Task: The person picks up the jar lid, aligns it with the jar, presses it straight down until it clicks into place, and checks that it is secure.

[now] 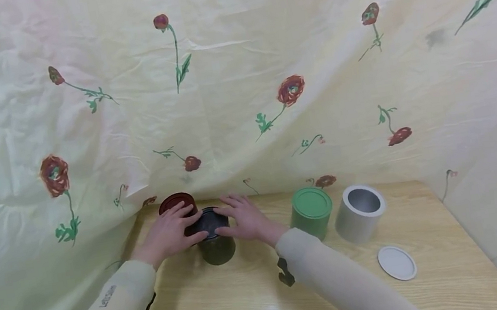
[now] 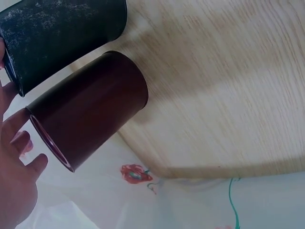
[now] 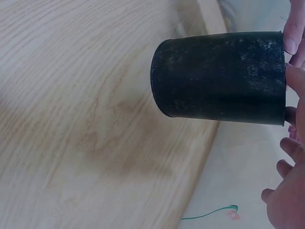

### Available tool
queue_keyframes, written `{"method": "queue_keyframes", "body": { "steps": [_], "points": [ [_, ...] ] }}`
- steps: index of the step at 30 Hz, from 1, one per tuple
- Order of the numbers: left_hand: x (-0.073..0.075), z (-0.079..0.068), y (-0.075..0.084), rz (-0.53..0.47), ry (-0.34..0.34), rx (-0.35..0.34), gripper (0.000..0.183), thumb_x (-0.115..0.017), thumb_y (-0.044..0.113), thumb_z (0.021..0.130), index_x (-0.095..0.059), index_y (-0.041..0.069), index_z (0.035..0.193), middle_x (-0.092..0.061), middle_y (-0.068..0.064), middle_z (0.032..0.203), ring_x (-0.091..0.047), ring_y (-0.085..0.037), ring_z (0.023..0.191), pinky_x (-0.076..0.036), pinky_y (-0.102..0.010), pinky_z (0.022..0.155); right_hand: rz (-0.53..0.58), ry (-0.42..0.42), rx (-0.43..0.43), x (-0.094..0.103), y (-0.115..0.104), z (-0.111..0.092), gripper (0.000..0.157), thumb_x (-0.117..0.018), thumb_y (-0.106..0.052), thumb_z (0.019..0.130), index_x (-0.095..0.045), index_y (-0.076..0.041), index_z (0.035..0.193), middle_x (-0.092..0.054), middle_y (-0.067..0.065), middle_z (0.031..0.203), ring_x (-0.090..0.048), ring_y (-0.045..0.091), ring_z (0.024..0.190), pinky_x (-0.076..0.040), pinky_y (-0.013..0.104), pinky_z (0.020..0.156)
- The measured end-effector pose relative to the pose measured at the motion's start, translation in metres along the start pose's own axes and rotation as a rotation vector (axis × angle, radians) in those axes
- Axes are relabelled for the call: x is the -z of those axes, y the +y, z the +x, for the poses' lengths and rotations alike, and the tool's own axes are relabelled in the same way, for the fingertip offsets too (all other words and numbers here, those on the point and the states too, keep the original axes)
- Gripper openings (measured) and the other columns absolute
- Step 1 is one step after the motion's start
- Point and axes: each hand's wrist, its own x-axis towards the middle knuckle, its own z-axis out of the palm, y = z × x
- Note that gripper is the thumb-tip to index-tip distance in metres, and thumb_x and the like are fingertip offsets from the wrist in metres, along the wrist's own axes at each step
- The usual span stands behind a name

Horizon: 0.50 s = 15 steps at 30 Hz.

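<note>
A black can (image 1: 217,248) stands upright at the back left of the table, its dark lid (image 1: 210,220) on top. My left hand (image 1: 169,232) touches the lid's left side with thumb and index finger, the other fingers spread over a dark red can (image 1: 176,202) just behind. From the right, my right hand (image 1: 247,218) rests thumb and index finger on the same lid's edge. In the left wrist view, the red can (image 2: 90,107) sits right beside the black one (image 2: 64,38). The right wrist view shows fingertips along the top rim of the black can (image 3: 219,76).
To the right stand a lidded green can (image 1: 312,212) and an uncovered white can (image 1: 357,222). A white round lid (image 1: 397,263) lies flat in front of them on the wooden table (image 1: 232,307). Flower-printed cloth (image 1: 226,72) hangs around the back and sides.
</note>
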Motion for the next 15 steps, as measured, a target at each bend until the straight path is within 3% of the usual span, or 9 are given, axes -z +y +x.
{"method": "queue_keyframes", "body": {
  "steps": [8,15],
  "points": [
    [0.0079,-0.001,0.0044,0.046,-0.01,-0.004,0.064,-0.069,0.056,0.1,-0.066,0.015,0.149,-0.049,-0.021,0.162,-0.029,-0.045,0.158,-0.028,-0.068,0.125,-0.02,-0.04,-0.038,0.008,-0.008,0.0026,0.065,-0.065,-0.053,0.104,-0.053,-0.022,0.16,-0.038,0.011,0.171,-0.028,0.037,0.161,-0.021,0.06,0.131],
    [0.006,0.0013,0.0063,0.059,-0.038,-0.012,0.066,-0.066,0.059,0.101,-0.065,0.015,0.149,-0.048,-0.022,0.162,-0.028,-0.046,0.158,-0.027,-0.069,0.125,-0.047,-0.061,-0.074,0.007,-0.0079,0.001,0.065,-0.064,-0.054,0.104,-0.052,-0.025,0.161,-0.039,0.008,0.171,-0.028,0.036,0.161,-0.023,0.059,0.13]
  ]
}}
